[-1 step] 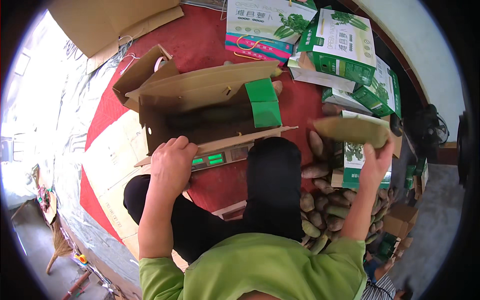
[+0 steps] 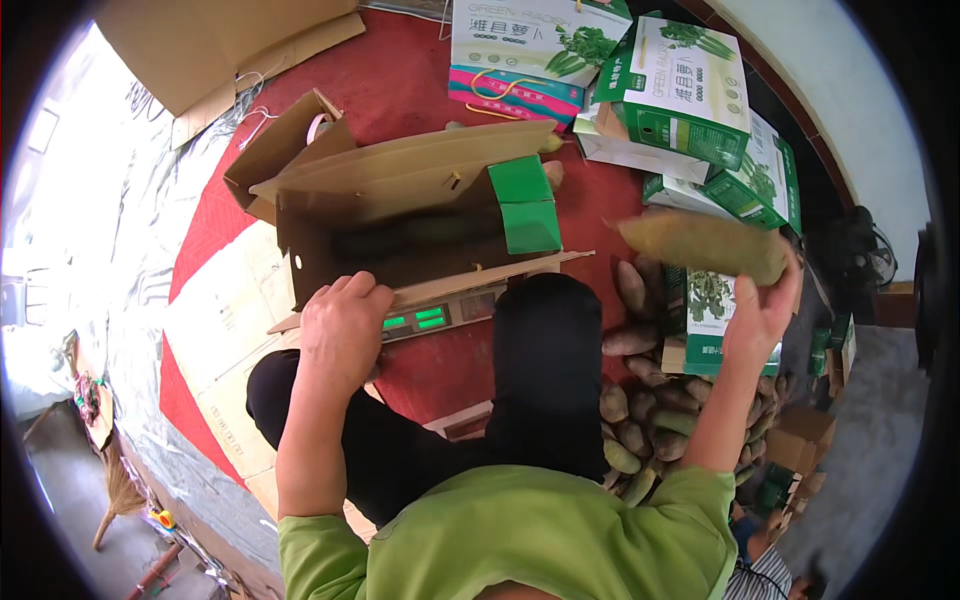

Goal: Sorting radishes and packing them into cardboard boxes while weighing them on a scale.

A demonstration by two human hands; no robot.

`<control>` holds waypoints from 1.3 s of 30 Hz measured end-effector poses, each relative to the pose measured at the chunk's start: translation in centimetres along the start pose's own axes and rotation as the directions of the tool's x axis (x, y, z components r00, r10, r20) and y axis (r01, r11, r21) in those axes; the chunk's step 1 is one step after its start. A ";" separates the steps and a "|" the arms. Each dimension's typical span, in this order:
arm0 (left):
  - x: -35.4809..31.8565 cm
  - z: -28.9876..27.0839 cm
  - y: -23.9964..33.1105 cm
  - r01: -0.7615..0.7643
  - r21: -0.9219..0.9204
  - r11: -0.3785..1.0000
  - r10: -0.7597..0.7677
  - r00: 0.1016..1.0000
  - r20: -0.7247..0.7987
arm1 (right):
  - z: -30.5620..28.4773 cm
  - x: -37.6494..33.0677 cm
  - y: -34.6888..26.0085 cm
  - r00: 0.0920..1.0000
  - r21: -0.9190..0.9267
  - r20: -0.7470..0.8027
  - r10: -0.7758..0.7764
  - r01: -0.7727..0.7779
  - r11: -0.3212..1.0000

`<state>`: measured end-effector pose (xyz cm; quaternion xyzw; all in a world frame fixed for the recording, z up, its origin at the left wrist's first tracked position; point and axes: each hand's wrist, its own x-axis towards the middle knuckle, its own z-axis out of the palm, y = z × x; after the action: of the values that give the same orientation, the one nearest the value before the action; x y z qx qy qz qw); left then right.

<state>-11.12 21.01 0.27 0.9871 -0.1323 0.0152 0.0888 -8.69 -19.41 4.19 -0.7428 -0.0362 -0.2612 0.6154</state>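
A long green radish, blurred along its length, is raised in my right hand, whose fingers and thumb close round its thick right end. My left hand grips the near flap of an open cardboard box, fingers bent over the flap's edge. The box lies in front of my knees, its inside dark with green shapes that I cannot make out clearly. Under its near side sits a scale with a lit green display. A pile of radishes lies beside my right knee.
Printed white and green cartons stack at the far right, next to a pink and blue box. A second brown box stands behind the open one. Flattened cardboard covers the red mat at left. Another person's striped sleeve shows at lower right.
The radish in my right hand has moved a little to the right and tilted, its right end lower. My left hand stays at the box flap.
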 end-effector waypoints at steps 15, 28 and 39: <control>0.7 -0.2 0.0 0.040 -0.121 0.992 -0.045 0.998 -0.038 | 22.9 0.5 3.4 0.874 0.009 0.482 -0.054 0.057 0.998; 0.9 -0.1 0.3 0.002 -0.184 0.983 -0.005 1.000 -0.019 | 5.2 -7.7 10.2 0.873 -0.075 0.153 0.464 -0.458 0.886; 0.8 0.4 -0.4 0.013 -0.210 0.978 -0.020 0.999 -0.030 | -8.0 -19.9 23.2 0.254 0.233 -0.290 0.923 -0.916 0.325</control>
<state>-10.20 21.14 -0.18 0.9730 -0.1234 0.0161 0.1945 -19.87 -27.12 -24.29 -0.5545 0.5172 0.0102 0.6518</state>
